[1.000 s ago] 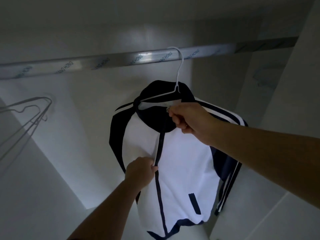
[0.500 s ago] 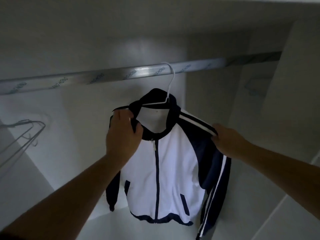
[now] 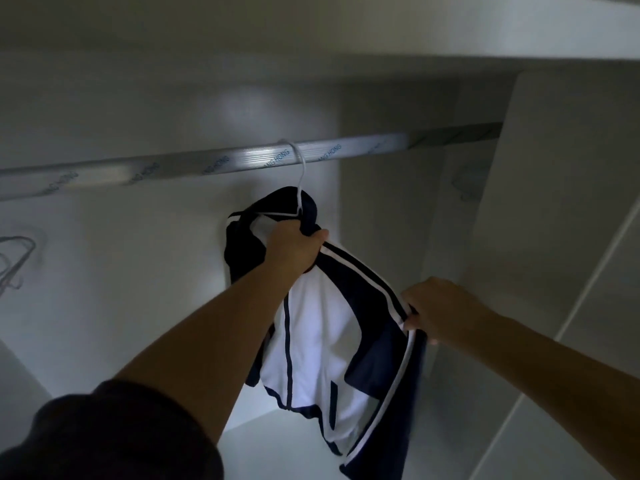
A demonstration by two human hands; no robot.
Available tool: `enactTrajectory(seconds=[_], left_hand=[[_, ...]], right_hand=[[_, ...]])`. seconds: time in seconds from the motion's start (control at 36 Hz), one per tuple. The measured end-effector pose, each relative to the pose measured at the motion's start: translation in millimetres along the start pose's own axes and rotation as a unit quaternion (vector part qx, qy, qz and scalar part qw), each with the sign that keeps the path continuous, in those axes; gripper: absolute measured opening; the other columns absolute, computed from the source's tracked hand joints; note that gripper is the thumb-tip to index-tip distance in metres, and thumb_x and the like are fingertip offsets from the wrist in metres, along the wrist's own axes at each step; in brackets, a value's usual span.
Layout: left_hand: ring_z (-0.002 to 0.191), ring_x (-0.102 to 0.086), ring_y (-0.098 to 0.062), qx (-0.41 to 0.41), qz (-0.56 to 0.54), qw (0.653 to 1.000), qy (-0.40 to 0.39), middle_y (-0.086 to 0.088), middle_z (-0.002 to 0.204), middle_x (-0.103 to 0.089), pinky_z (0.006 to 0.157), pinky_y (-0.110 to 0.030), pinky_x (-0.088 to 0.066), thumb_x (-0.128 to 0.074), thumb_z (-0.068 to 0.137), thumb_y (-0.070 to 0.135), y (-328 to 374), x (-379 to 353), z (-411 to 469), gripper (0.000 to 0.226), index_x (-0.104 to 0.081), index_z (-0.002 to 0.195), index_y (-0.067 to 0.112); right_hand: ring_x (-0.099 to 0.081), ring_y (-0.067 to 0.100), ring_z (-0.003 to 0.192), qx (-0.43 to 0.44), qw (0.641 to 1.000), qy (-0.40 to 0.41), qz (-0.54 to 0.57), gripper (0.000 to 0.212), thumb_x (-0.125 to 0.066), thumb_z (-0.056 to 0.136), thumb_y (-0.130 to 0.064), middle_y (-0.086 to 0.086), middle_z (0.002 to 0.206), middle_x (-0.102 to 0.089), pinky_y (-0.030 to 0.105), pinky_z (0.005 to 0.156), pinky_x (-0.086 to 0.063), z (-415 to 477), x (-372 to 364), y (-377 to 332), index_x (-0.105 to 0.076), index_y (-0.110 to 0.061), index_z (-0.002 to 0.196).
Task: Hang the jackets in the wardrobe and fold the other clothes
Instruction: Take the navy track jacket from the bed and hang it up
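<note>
- The jacket hangs on a white hanger whose hook sits over the rail, so it is just below the rail, a little right of the rail's middle.
- A second ago the zip was being closed, the right hand up at the collar and the left lower on the front. Half a second ago each hand lay on a shoulder.
- Now the left hand has crossed to the collar directly under the hook. Its fingers are curled into the cloth and the thumb lies along the top.
- The right hand has slid down from the shoulder and now pinches the striped sleeve, drawing it out to the right, further below the rail.
- The jacket hangs skewed, its front twisted and the zip running off-vertical.
- I read this as straightening: hanging looks done for this jacket, and only squaring it on the hanger remains.
- Both grips are on the jacket itself, one at its top beside the hanger neck, one at its right edge. The body hangs free between and below them.
- Spare hangers hang far to the left under the rail.
</note>
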State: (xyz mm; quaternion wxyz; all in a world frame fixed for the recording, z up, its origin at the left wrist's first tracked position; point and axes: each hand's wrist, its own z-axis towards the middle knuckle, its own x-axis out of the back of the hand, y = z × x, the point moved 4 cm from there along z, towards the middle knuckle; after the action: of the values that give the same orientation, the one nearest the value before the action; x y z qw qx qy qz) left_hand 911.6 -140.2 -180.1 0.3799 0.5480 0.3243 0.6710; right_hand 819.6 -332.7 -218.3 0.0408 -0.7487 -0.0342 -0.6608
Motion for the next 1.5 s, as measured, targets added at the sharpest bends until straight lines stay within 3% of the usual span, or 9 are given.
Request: enactTrajectory(seconds=[0.11, 0.42, 0.5, 0.58, 0.78, 1.0, 1.14, 1.28, 1.5], left_hand=[[0.063, -0.050, -0.019, 0.019, -0.048, 0.999, 0.014, -0.004, 0.061, -0.048, 0.065, -0.029, -0.044, -0.062, 0.089, 0.018, 5.7, -7.6, -1.8, 0.036, -0.047, 0.058, 0.011], [0.074, -0.056, -0.021, 0.013, -0.100, 0.994, 0.032, -0.005, 0.075, -0.056, 0.067, -0.032, -0.051, -0.057, 0.094, 0.015, 3.3, -15.6, -8.0, 0.011, -0.060, 0.085, 0.009], [0.068, -0.053, -0.013, -0.012, -0.133, 0.991, 0.011, -0.002, 0.073, -0.054, 0.060, -0.018, -0.048, -0.054, 0.095, 0.010, -4.3, -17.0, -14.6, 0.018, -0.056, 0.078, 0.015], [0.080, -0.056, -0.017, -0.022, -0.128, 0.991, -0.005, -0.004, 0.082, -0.058, 0.078, -0.029, -0.049, -0.053, 0.096, 0.011, -12.7, -17.6, -20.8, 0.008, -0.060, 0.096, 0.010], [0.099, -0.059, -0.021, -0.008, -0.074, 0.996, -0.057, -0.009, 0.104, -0.062, 0.091, -0.031, -0.048, -0.051, 0.098, 0.014, -23.5, -17.0, -29.9, 0.025, -0.060, 0.118, 0.003], [0.085, -0.061, -0.017, -0.010, -0.066, 0.993, -0.094, -0.003, 0.083, -0.065, 0.073, -0.021, -0.046, -0.052, 0.098, 0.024, -34.4, -11.2, -47.2, 0.021, -0.065, 0.086, 0.013], [0.058, -0.046, -0.017, -0.160, 0.052, 0.976, 0.139, 0.005, 0.060, -0.041, 0.055, -0.027, -0.032, -0.046, 0.096, 0.035, -35.5, 54.9, -37.7, 0.037, -0.036, 0.061, 0.024], [0.098, -0.056, -0.018, -0.026, 0.085, 0.984, 0.152, 0.001, 0.109, -0.052, 0.085, -0.037, -0.050, -0.070, 0.076, 0.049, -74.8, 91.4, -2.8, 0.053, -0.047, 0.111, 0.015], [0.107, -0.057, -0.029, 0.064, 0.072, 0.993, 0.063, -0.008, 0.117, -0.056, 0.085, -0.034, -0.046, -0.068, 0.083, 0.044, -88.0, 71.6, 9.8, 0.073, -0.036, 0.134, 0.003]], right_hand=[[-0.060, 0.024, 0.106, -0.038, 0.994, -0.015, -0.097, 0.030, -0.059, 0.093, -0.031, 0.009, 0.115, -0.059, 0.026, 0.073, -0.037, -0.8, 10.3, 0.7, -0.057, -0.009, 0.114], [-0.058, 0.018, 0.083, 0.054, 0.961, 0.094, -0.254, 0.016, -0.046, 0.099, -0.024, -0.002, 0.087, -0.054, 0.027, 0.065, -0.036, -35.3, 36.9, -27.9, -0.051, -0.015, 0.087], [-0.056, 0.018, 0.080, 0.024, 0.982, -0.017, -0.185, 0.028, -0.050, 0.096, -0.039, 0.000, 0.086, -0.054, 0.026, 0.067, -0.036, -33.3, 20.3, -28.1, -0.046, -0.014, 0.084], [-0.057, 0.021, 0.097, -0.031, 0.995, 0.083, -0.044, 0.036, -0.044, 0.093, -0.055, 0.001, 0.107, -0.056, 0.029, 0.078, -0.041, -23.3, 32.1, -20.8, -0.046, -0.020, 0.100], [-0.059, 0.022, 0.085, 0.008, 0.987, 0.123, 0.101, 0.026, -0.036, 0.103, -0.025, 0.007, 0.102, -0.064, 0.024, 0.068, -0.037, 12.6, 24.2, -38.3, -0.053, -0.013, 0.119], [-0.046, 0.016, 0.064, 0.031, 0.986, 0.147, 0.067, 0.019, -0.036, 0.101, -0.011, -0.005, 0.067, -0.041, 0.015, 0.045, -0.024, 21.5, 11.4, -49.7, -0.052, -0.007, 0.110], [-0.043, 0.011, 0.059, 0.004, 0.985, 0.150, 0.082, 0.022, -0.037, 0.100, -0.011, -0.004, 0.074, -0.049, 0.024, 0.060, -0.035, 23.4, 13.6, -35.5, -0.053, -0.011, 0.115], [-0.053, 0.017, 0.066, -0.005, 0.982, 0.163, 0.097, 0.017, -0.040, 0.100, -0.013, -0.009, 0.063, -0.042, 0.025, 0.059, -0.039, 27.7, 15.4, -25.1, -0.055, -0.014, 0.108], [-0.047, 0.019, 0.065, -0.020, 0.979, 0.176, 0.100, 0.020, -0.037, 0.101, -0.018, 0.000, 0.071, -0.050, 0.027, 0.060, -0.034, 26.8, 20.1, -21.1, -0.056, -0.014, 0.108]])
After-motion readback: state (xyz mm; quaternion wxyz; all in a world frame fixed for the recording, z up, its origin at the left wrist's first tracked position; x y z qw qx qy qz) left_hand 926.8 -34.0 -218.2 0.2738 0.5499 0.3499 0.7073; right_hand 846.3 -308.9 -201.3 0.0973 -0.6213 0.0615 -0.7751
